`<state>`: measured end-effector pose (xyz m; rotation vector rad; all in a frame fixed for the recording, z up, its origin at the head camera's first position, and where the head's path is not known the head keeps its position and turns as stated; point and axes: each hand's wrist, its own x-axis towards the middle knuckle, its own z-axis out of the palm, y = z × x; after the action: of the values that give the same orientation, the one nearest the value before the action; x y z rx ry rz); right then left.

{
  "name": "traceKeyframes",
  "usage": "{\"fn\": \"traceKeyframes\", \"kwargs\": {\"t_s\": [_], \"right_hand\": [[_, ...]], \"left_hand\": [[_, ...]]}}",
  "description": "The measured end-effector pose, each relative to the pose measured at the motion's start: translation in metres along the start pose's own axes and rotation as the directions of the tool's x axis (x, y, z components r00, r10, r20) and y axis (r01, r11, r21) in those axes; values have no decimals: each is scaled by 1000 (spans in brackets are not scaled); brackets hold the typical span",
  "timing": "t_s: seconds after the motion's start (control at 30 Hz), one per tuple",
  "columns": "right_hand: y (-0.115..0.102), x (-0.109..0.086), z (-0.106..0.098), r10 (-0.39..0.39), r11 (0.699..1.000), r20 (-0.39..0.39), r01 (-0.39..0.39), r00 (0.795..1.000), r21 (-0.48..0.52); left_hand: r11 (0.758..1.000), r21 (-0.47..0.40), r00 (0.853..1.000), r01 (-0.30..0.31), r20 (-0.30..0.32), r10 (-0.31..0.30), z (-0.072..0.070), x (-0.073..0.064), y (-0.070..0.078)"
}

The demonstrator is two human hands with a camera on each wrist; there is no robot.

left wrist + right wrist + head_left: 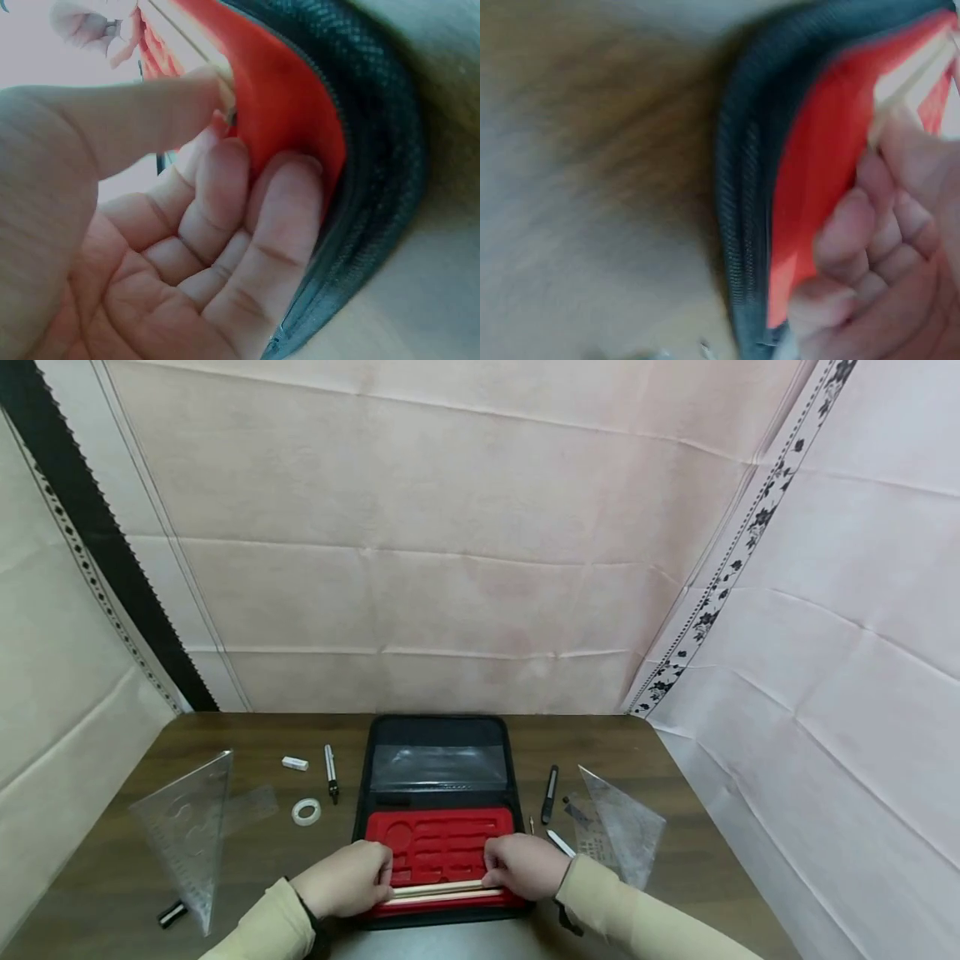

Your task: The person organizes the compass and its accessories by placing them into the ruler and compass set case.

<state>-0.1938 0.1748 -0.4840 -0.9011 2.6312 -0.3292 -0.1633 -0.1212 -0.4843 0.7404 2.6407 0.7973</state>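
Observation:
A black zip case (438,727) lies unfolded on the wooden table, with a red moulded tray (480,818) in its near half. Along the tray's near side runs a long pale wood-coloured strip (438,890) with a dark line along its length. My left hand (345,881) pinches the strip's left end; in the left wrist view the thumb (172,109) presses on it and other fingertips touch the red tray. My right hand (527,866) pinches the other end, its remaining fingers curled over the tray's right edge in the right wrist view.
Clear set squares stand on the left (187,827) and right (626,827). Left of the case lie an eraser (295,763), a compass (332,772), a white tape roll (297,812) and a black cylinder (172,914). Right of it are a dark pen-like tool (550,793) and a white stick (560,843).

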Motion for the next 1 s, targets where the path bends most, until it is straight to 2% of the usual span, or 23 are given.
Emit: {"fn": "traceKeyframes", "kwargs": {"t_s": [0.07,0.1,0.2,0.27,0.33,0.37,0.4,0.53,0.6,0.73,0.87,1.0], "right_hand": [[-4,-3,5,-73,984,-37,66,997,-163],[-6,-5,7,-112,965,-54,95,992,-243],[-11,-8,12,-215,879,-97,149,972,-453],[-13,-10,12,-240,836,-104,151,965,-528],[-13,-12,12,-235,814,-96,142,967,-564],[-13,-13,12,-228,815,-89,140,969,-562],[-13,-14,11,-217,830,-80,141,973,-539],[-7,-16,8,-161,933,-46,137,986,-334],[-3,-16,8,-148,966,-39,136,988,-219],[0,-13,6,-130,987,-37,126,991,-102],[-1,-11,3,-88,994,-49,85,995,-62],[0,-9,1,-51,998,-74,48,996,-47]], "left_hand": [[1000,1,1000,0,-4,0,0,-3,-2],[1000,0,1000,0,-10,0,1,-4,-3],[1000,-3,999,-10,-34,10,0,-5,-6],[1000,-6,998,-29,-47,29,0,-6,-7],[999,-15,997,-51,-51,50,0,-7,-7],[998,-20,997,-60,-53,59,0,-7,-7],[997,-23,996,-69,-55,67,0,-7,-7],[997,-16,995,-71,-65,70,1,-8,-4],[998,-8,995,-66,-70,66,1,-8,-3],[999,-13,997,-44,-61,43,0,-8,-1],[999,-31,998,-15,-57,13,0,-6,0],[1000,-13,998,-5,-69,4,2,-1,0]]}}
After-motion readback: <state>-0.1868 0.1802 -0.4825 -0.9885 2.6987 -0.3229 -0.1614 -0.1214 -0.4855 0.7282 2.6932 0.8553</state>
